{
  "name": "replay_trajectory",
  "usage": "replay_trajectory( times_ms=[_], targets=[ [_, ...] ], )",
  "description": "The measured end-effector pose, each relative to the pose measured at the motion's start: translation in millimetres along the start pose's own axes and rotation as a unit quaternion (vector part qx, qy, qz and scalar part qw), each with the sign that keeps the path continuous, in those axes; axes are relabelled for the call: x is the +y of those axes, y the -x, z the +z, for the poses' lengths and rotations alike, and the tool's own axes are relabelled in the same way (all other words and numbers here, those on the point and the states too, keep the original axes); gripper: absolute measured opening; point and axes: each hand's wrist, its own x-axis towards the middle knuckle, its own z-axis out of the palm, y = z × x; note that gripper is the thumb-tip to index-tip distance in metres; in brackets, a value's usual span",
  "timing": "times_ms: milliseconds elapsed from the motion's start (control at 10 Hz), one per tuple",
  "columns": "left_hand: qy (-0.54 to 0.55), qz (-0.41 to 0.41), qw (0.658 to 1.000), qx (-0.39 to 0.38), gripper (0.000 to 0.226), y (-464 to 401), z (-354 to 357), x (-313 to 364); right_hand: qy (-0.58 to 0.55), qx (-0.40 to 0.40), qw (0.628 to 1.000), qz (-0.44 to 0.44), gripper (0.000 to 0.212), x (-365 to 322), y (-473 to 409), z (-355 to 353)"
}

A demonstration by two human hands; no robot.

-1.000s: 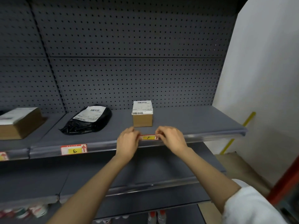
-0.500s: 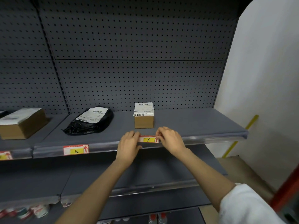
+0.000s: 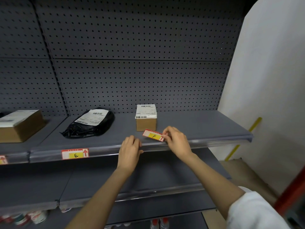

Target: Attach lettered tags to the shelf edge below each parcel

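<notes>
A small brown parcel (image 3: 146, 117) with a white label stands on the grey shelf (image 3: 198, 124). In front of it my right hand (image 3: 177, 140) pinches the right end of the red and yellow F tag (image 3: 153, 135), which is tilted and raised above the clear shelf edge strip (image 3: 214, 140). My left hand (image 3: 130, 151) rests with its fingers on that strip, left of the tag, holding nothing. The E tag (image 3: 75, 153) sits in the strip below the black bag parcel (image 3: 90, 123). A larger brown box (image 3: 21, 124) lies at the far left, with another tag (image 3: 3, 159) partly cut off below it.
A perforated grey back panel (image 3: 132, 63) rises behind the shelf. Lower shelves (image 3: 148, 187) lie beneath, with cans (image 3: 33, 217) and bottles (image 3: 159, 223) at the bottom. A white wall (image 3: 272, 80) with a yellow stripe (image 3: 242, 138) stands at the right, and a red post (image 3: 292, 190) at the lower right.
The F tag was lying along the shelf edge strip between both hands. Now my right hand has lifted it up and tilted it, and my left hand has let go of it.
</notes>
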Motion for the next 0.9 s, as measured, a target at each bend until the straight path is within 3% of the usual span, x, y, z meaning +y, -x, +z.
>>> replay_trajectory(
  times_ms=[300,400,700,900],
  targets=[
    [0.001,0.039,0.999,0.007,0.016,6.4,-10.9,-6.2,-0.012,-0.057,0.997,-0.045,0.005,-3.9,-1.3,3.2],
    [0.009,0.035,0.999,0.01,0.014,6.6,-15.4,-4.3,0.09,-0.098,0.987,-0.089,0.006,-3.4,-2.3,5.8],
    [0.044,0.018,0.999,0.004,0.018,16.2,-30.5,-9.8,0.173,-0.13,0.968,-0.125,0.022,-11.5,-1.0,0.4],
    [-0.009,0.018,1.0,0.016,0.02,32.0,-69.6,-33.2,0.205,-0.084,0.963,-0.155,0.022,-41.5,-4.1,1.7]
  ],
)
